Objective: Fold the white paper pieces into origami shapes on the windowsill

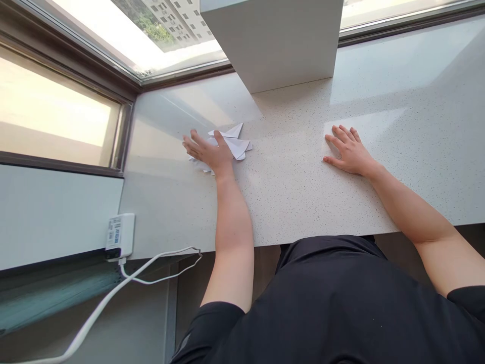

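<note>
Several pieces of folded white paper [238, 146] lie in a loose pile on the left part of the speckled white counter [284, 192]. Over this pile is my left hand [210, 151], its fingers spread, hiding part of the paper. Whether the palm touches the paper I cannot tell. Farther right, my right hand [349, 151] rests palm down on the bare counter surface, fingers apart, with nothing in it.
A white pillar [280, 45] rises at the counter's back middle. Dark-framed windows [56, 101] border the left and back. At the left front edge sits a white power adapter [121, 235] with a white cable [98, 308] hanging past the edge.
</note>
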`<state>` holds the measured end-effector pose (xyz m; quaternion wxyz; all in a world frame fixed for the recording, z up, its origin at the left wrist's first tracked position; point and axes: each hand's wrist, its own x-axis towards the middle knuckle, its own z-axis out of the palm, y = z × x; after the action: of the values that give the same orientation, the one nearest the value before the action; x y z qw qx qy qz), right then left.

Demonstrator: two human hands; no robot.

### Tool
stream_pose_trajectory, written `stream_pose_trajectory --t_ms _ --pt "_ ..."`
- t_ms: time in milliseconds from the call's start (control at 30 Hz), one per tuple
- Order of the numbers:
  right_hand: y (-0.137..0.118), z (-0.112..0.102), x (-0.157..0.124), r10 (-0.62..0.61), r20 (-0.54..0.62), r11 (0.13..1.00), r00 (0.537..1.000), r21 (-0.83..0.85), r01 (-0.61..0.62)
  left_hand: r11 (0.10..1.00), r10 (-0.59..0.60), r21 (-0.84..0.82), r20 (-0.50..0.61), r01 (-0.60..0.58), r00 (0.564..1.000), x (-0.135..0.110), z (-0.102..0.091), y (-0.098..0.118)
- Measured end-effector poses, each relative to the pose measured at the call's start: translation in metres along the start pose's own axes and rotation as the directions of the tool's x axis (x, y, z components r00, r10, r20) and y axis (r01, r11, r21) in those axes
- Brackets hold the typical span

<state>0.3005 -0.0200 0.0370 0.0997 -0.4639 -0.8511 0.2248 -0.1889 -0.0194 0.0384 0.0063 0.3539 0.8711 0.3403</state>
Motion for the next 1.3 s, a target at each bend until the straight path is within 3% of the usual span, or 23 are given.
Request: stream_pose_trajectory --t_ms 67,133,333,467,600,967,1300 --pt "0.0 0.0 -0.001 -0.005 -0.002 1.0 1.0 -0.002 0.005 0.992 -0.1 0.08 0.009 0.099 0.995 0.0 -0.005 -0.004" --pt "0.0 -0.001 -0.001 -0.005 0.001 1.0 1.0 -0.007 0.005 0.984 -0.131 0.127 0.034 0.126 0.991 -0.001 -0.006 -0.006" --pt "0.002 0.001 -0.001 -0.011 -0.013 1.0 1.0 0.0 0.011 0.991 -0.083 0.115 0.098 0.072 0.992 -0.003 -0.002 -0.007" --pt "0.005 0.003 0.0 -0.009 -0.007 1.0 1.0 -0.001 0.009 0.982 -0.074 0.183 0.107 0.054 0.991 -0.01 -0.007 0.003" --pt "0.007 0.004 0.0 -0.008 0.005 1.0 1.0 -0.002 0.008 0.977 -0.059 0.214 0.186 0.018 0.981 -0.016 -0.01 0.014" --pt "0.014 0.01 0.002 -0.031 -0.009 0.999 0.999 -0.018 0.031 0.986 0.152 0.009 0.341 -0.165 0.928 -0.028 0.015 0.022" --pt "0.017 0.013 0.002 -0.053 -0.053 0.999 0.997 -0.005 0.053 0.904 0.426 -0.173 0.43 -0.391 0.796 -0.081 0.054 0.047"
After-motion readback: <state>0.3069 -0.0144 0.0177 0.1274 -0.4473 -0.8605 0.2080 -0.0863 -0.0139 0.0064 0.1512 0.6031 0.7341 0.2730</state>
